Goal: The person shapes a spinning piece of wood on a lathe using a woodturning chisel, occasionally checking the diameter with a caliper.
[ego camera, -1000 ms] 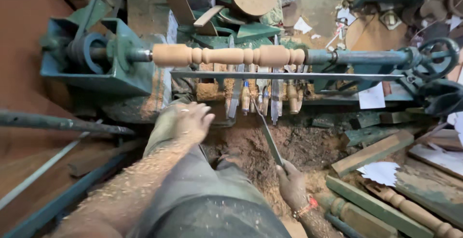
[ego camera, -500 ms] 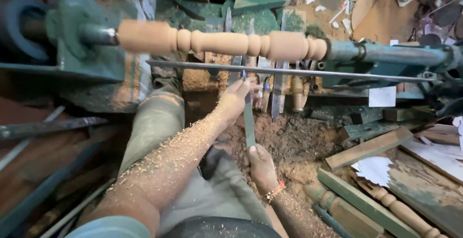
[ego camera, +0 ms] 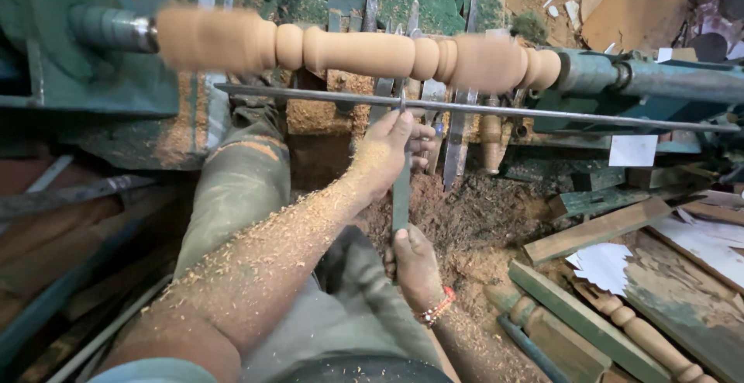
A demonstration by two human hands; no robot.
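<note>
Your left hand [ego camera: 387, 154] pinches the chisel [ego camera: 401, 185] near its tip against the rail [ego camera: 542, 112] below the spindle [ego camera: 364, 50], your right hand [ego camera: 415, 263] wraps its lower end: it looks stiff, sharp steel, so grip low and firmly.

Finished turned spindle [ego camera: 643, 335] and green planks [ego camera: 577, 317] lie on sawdust beside white paper scraps [ego camera: 603, 265].

Single head-worn view, looking steeply down and forward over the person's own arms, close to the lathe [ego camera: 93, 65] (blurred spindle [ego camera: 356, 50] spanning the top), floor below.
</note>
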